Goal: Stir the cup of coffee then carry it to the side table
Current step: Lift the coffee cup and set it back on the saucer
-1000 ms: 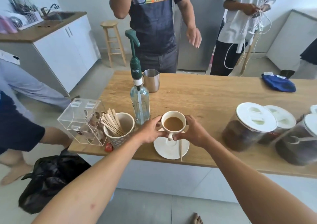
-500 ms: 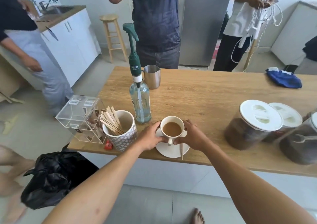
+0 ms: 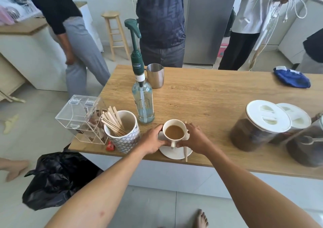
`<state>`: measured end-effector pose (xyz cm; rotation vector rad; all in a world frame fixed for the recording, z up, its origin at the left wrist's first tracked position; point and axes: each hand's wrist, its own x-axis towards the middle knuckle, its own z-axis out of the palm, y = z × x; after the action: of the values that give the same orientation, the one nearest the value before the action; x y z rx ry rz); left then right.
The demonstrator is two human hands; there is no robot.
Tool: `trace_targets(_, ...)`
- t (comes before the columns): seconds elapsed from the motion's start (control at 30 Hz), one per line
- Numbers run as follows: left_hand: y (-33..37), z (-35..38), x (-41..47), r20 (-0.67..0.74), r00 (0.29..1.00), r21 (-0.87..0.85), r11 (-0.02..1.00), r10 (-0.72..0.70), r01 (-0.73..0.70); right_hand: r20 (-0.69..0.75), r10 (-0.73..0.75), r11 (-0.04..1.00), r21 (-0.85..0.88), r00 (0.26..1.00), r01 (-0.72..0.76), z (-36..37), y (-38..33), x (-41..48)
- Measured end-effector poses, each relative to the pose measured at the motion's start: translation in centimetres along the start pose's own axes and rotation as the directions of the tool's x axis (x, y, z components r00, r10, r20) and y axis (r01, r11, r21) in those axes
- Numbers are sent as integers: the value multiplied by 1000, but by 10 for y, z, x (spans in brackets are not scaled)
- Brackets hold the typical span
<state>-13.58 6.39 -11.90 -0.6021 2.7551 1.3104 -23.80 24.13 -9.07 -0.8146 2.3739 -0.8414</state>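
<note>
Woodgrain counter (image 3: 218,102), both hands (image 3: 153,140) (image 3: 195,138) cupping round white coffee cup (image 3: 174,131), saucer (image 3: 172,153) seemingly beneath

A home kitchen: a wooden counter (image 3: 218,95) carries a syrup pump bottle (image 3: 142,95), steel milk jug (image 3: 155,75) and lidded coffee jars (image 3: 260,124); behind stand a refrigerator (image 3: 208,23), wooden stool (image 3: 114,33) and white cabinets (image 3: 26,53).

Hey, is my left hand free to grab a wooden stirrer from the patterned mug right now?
Probably not: the left hand grips the white coffee cup together with the right hand. The patterned mug stands close, unobstructed.
</note>
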Motion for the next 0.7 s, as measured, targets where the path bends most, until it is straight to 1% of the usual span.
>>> trace_targets(0.23,3,1,-1,-13,1000,16,1000,-6,7,-14,-51,999,-4,999,51,-4,-6,-5)
trace_targets(0.57,-5,4,-4,-10,1000,31,999,-11,12,-18,-61,998,0,998,61,4,-4,-7)
trace_targets(0.7,-4,4,-2,1,1000,30,999,-13,13,-18,-42,999,29,999,43,3,0,-5)
